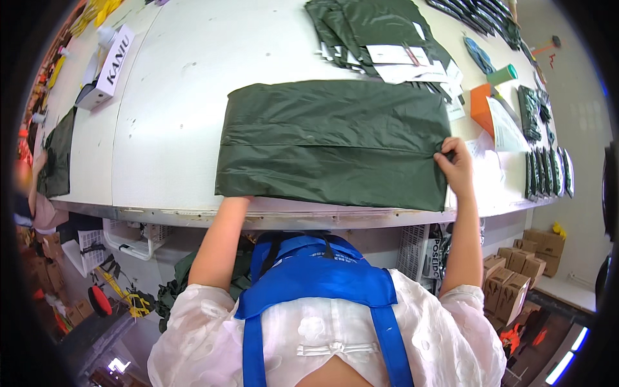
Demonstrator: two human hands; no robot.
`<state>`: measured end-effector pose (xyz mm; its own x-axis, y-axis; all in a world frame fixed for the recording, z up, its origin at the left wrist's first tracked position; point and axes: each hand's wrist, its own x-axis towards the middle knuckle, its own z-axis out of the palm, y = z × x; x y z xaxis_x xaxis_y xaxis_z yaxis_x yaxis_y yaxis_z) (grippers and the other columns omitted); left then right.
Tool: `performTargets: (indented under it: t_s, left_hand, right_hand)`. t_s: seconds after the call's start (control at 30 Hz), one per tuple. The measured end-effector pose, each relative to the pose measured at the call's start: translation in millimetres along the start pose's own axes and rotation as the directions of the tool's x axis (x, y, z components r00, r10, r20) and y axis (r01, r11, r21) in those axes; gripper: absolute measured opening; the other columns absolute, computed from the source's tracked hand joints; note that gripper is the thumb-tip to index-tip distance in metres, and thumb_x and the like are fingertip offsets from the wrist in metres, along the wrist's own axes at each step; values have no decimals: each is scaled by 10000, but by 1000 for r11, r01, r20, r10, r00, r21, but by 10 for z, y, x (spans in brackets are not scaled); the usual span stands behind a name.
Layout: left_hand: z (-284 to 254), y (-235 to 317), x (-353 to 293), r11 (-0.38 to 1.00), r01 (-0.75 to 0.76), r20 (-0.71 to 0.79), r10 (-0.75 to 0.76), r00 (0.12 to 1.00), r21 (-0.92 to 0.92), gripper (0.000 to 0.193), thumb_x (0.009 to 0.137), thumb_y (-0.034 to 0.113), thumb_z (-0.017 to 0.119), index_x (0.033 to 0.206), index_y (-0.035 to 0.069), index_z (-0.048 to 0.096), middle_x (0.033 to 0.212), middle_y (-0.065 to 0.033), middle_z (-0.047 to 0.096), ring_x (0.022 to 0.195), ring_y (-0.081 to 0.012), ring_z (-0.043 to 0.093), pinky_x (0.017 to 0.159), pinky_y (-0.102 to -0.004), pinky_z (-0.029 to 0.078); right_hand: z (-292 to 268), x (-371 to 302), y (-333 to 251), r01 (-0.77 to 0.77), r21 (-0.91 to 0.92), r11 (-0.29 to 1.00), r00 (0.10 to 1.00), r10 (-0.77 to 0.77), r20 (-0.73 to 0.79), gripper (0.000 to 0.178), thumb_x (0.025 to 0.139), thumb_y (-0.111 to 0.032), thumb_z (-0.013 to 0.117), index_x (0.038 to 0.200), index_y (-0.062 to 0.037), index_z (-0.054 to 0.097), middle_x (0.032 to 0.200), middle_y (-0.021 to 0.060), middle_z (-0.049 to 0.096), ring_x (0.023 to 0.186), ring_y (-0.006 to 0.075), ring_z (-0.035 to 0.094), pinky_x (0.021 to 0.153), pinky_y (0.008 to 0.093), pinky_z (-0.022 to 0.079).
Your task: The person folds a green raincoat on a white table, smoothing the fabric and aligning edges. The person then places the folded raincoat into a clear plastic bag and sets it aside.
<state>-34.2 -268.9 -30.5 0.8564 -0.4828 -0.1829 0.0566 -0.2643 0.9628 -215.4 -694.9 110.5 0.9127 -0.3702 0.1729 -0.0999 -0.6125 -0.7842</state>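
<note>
A folded sheet of shiny dark green fabric [329, 138] lies across the table in front of me, a seam running along its middle. At its right edge, my right hand [454, 161] pinches the fabric between thumb and fingers. My left hand is under the near left part of the fabric; only the wrist [238, 201] shows, so its fingers are hidden. Beyond the fabric lies a pile of similar dark green pieces [380, 26] with white paper slips [396, 55] on it.
A white box [106, 71] stands at the left. To the right are an orange box [481, 106], a green roll [503, 74] and several packed dark bundles [548, 171]. At far left, a co-worker's hand [40, 161] touches another dark green piece. White baskets [138, 238] sit below the table edge.
</note>
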Motion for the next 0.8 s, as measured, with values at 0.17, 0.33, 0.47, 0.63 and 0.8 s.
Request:
performTargets:
  t_s: [0.17, 0.33, 0.47, 0.63, 0.8]
  left_hand:
    - [183, -306, 39, 989, -61, 6, 61, 998, 137, 562, 951, 305, 521, 1412, 25, 363, 1414, -150, 422, 1259, -259, 429, 1056, -352, 355]
    - [290, -241, -44, 971, 107, 105, -86, 991, -212, 505, 979, 256, 477, 1409, 22, 354, 1385, -129, 453, 1192, -244, 481, 1010, -356, 415]
    - [386, -203, -58, 914, -147, 158, 92, 983, 377, 474, 977, 252, 481, 1384, 26, 396, 1381, -129, 462, 1189, -249, 490, 999, -358, 427]
    - [376, -78, 35, 995, 83, 120, -75, 990, -59, 475, 943, 261, 536, 1347, 28, 447, 1383, -134, 462, 1207, -255, 480, 1012, -366, 409]
    - [457, 497, -633, 389, -292, 246, 163, 955, 874, 472, 894, 272, 602, 1299, 46, 515, 1301, -160, 542, 1171, -245, 540, 970, -367, 445]
  right_hand:
    - [93, -419, 1014, -269, -18, 963, 961, 267, -68, 219, 712, 39, 672, 848, -35, 518, 874, 42, 544, 832, 145, 515, 795, 255, 419]
    - [-59, -507, 1081, -405, 90, 910, 903, 414, -114, 212, 725, 13, 645, 908, -24, 544, 884, 56, 553, 853, 173, 532, 809, 276, 426]
    - [-14, -524, 1336, -339, -162, 927, 937, 316, -152, 283, 720, -32, 646, 986, -31, 551, 913, 93, 564, 868, 209, 545, 826, 303, 434]
    - [40, -528, 1352, -261, -282, 923, 964, 234, -127, 313, 730, -49, 637, 1034, -34, 566, 980, 136, 571, 919, 273, 556, 858, 346, 445]
    - [155, -404, 1167, -362, -420, 832, 931, 344, -122, 364, 797, -160, 676, 1121, -47, 554, 1030, 183, 546, 974, 328, 547, 876, 400, 449]
